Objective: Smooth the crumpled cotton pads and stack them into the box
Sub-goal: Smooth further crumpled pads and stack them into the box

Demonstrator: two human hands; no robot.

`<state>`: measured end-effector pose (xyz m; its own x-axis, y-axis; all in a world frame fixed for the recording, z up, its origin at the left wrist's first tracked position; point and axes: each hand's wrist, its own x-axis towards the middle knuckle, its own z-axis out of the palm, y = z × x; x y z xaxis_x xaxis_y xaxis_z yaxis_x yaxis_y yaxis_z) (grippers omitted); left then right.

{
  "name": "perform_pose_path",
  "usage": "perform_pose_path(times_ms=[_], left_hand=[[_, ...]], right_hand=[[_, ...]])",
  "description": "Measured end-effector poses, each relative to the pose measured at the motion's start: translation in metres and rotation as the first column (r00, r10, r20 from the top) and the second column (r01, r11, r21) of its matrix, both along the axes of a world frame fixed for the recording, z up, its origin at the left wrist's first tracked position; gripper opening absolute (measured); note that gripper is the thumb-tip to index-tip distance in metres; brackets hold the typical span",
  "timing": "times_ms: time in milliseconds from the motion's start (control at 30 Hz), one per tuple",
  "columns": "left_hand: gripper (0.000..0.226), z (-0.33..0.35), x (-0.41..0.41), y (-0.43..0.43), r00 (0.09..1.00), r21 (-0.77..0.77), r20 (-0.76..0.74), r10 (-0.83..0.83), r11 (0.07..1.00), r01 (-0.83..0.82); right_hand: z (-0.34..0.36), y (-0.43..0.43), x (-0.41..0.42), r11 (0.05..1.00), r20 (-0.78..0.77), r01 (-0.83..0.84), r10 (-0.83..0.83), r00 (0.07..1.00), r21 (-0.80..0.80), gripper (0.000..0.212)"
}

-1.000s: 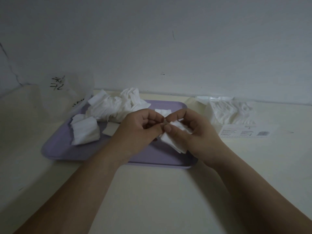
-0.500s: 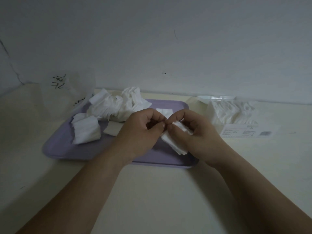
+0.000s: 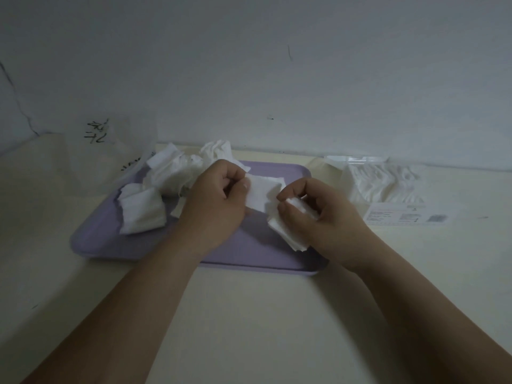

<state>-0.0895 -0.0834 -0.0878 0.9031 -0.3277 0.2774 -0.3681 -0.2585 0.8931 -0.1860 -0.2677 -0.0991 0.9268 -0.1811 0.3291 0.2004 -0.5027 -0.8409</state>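
Note:
Over the lilac tray (image 3: 249, 253), my left hand (image 3: 216, 206) pinches the left edge of a white cotton pad (image 3: 261, 194) that is stretched fairly flat between my hands. My right hand (image 3: 318, 217) pinches the pad's right edge and also holds a small bundle of pads (image 3: 285, 231) under its palm. A heap of crumpled pads (image 3: 180, 173) lies at the tray's back left, and a separate crumpled clump (image 3: 142, 209) sits at its left. The clear box (image 3: 388, 187), with white pads inside, stands to the right of the tray.
A translucent plastic bag (image 3: 110, 159) with black writing stands at the tray's back left, against the wall. A white label (image 3: 404, 216) fronts the box. The cream tabletop (image 3: 249, 314) stretches toward me from the tray.
My hands have moved apart. The pad that was bunched between my fingertips is now pulled out flat between them.

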Motion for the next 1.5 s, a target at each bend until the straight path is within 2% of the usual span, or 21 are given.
perform_pose_path(times_ms=[100,200,300,433,533,700,833,1000,1100,1300,1433,1500], left_hand=[[0.014,0.009,0.006,0.007,1.0,-0.13,-0.021,0.003,0.991,-0.006],[0.008,0.015,0.0,0.01,0.951,-0.273,-0.191,-0.245,0.943,0.188],[0.004,0.012,-0.005,0.011,0.884,-0.205,-0.243,-0.399,0.912,0.355],[0.022,0.005,-0.004,0.012,0.853,-0.128,-0.265,-0.449,0.894,0.43],[0.021,0.001,-0.002,0.013,0.871,-0.08,-0.258,-0.418,0.908,0.412],[0.019,-0.001,-0.006,0.01,0.869,-0.048,-0.282,-0.406,0.911,0.41],[0.01,-0.006,-0.01,0.003,0.896,-0.016,-0.264,-0.358,0.93,0.367],[0.018,-0.012,-0.008,-0.003,0.937,-0.048,-0.215,-0.275,0.961,0.272],[0.016,-0.016,-0.006,-0.003,0.957,-0.008,-0.142,-0.252,0.967,0.253],[0.015,-0.02,-0.004,-0.005,0.977,0.099,-0.057,-0.206,0.972,0.211],[0.017,-0.024,-0.002,-0.006,0.98,0.099,-0.027,-0.196,0.975,0.197],[0.017,-0.024,-0.002,-0.006,0.979,0.108,-0.025,-0.201,0.973,0.203]], right_hand=[[-0.002,0.001,0.004,0.983,-0.001,0.146,-0.148,0.989,-0.112,0.018],[-0.006,0.004,0.01,0.969,0.031,0.219,-0.217,0.976,-0.115,0.037],[-0.008,0.004,0.011,0.957,0.04,0.206,-0.202,0.978,-0.203,0.059],[-0.007,0.003,0.001,0.96,0.03,0.121,-0.117,0.993,-0.252,0.074],[-0.005,-0.001,-0.004,0.973,-0.034,0.101,-0.11,0.993,-0.205,0.074],[-0.004,-0.002,-0.001,0.98,-0.073,0.193,-0.196,0.978,-0.045,0.066],[-0.007,0.0,0.001,0.978,-0.071,0.206,-0.208,0.976,-0.031,0.061],[-0.007,-0.001,0.001,0.984,-0.102,0.174,-0.176,0.979,-0.033,0.06],[-0.007,-0.001,0.001,0.985,-0.104,0.173,-0.173,0.979,-0.016,0.056],[-0.007,0.0,0.001,0.978,-0.087,0.193,-0.2,0.976,-0.081,0.044],[-0.008,0.002,0.002,0.978,-0.092,0.194,-0.201,0.975,-0.079,0.045],[-0.006,0.002,0.001,0.985,-0.112,0.169,-0.171,0.979,-0.029,0.049]])
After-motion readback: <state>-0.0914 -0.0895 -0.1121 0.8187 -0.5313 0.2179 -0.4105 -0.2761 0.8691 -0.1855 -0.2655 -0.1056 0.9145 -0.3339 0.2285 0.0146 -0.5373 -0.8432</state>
